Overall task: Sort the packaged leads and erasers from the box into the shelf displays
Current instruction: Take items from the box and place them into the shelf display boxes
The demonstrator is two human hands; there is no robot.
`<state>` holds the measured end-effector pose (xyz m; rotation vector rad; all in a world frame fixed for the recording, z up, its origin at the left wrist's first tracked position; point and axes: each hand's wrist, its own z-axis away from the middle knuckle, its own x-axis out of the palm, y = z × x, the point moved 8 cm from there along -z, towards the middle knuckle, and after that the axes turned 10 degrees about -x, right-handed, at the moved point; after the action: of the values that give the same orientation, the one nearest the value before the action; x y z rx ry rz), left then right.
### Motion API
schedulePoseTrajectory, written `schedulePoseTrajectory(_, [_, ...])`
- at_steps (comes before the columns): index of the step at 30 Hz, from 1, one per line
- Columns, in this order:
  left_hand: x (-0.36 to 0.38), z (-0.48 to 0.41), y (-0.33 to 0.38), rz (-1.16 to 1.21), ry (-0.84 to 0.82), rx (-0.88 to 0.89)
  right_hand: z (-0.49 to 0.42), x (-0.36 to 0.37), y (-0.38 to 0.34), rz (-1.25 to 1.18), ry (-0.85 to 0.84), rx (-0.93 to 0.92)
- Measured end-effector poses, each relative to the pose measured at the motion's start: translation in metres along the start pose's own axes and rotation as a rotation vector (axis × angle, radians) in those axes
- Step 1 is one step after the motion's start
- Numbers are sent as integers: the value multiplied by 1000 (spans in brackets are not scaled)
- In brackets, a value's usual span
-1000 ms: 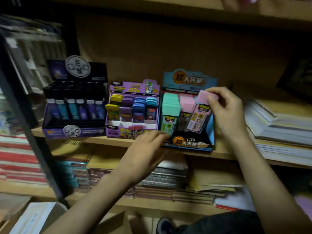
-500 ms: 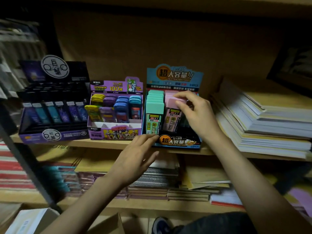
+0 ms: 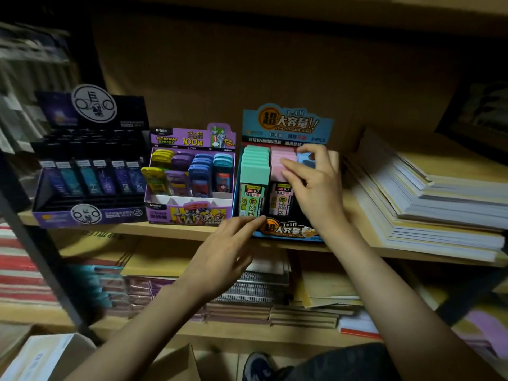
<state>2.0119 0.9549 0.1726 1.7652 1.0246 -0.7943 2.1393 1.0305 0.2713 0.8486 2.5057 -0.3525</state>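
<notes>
A blue lead display box (image 3: 286, 125) stands on the wooden shelf (image 3: 170, 232). It holds a row of green lead packs (image 3: 254, 171), a row of pink lead packs (image 3: 280, 199) and a blue pack (image 3: 303, 158) at the right. My right hand (image 3: 313, 185) lies over the pink row. Its fingers press on the tops of the pink packs and its thumb is up by the blue pack. My left hand (image 3: 228, 243) reaches up from below with straight fingers, and the tips touch the display box's front lip.
Left of it stand a purple display (image 3: 192, 213) of coloured lead cases and a black display (image 3: 90, 215) of dark packs. A pile of books (image 3: 439, 204) sits close on the right. Notebooks (image 3: 247, 292) fill the lower shelf. A dark metal upright (image 3: 41, 254) crosses at the left, and a cardboard box flap (image 3: 173, 364) lies below.
My right hand carried a pink pack from above the box's right side down into the pink row, and now presses on it. My left hand stayed at the box front.
</notes>
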Motion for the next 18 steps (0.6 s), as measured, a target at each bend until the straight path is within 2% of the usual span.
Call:
schedulePoseTrajectory(3, [-10,1,-1,33,-81,1,0,1,1,20,-36,43])
schedulePoseTrajectory(6, [-34,16,-10,66,-71,-15,-1,0,-11,31,-92,35])
schedulePoseTrajectory(10, [-41,71,-56,153,-96,-141,8,7,-62,-303,-222,-108])
schedulePoseTrajectory(13, [-11,136,-118,135,-235,-376,46,54,-112,-519,-537,-102])
schedulePoseTrajectory(16, [26,213,-183,164,-329,-672,130,126,-167,-526,-985,-189])
schedulePoseTrajectory(18, [51,266,-218,193,-375,-863,194,167,-193,-542,-1206,-177])
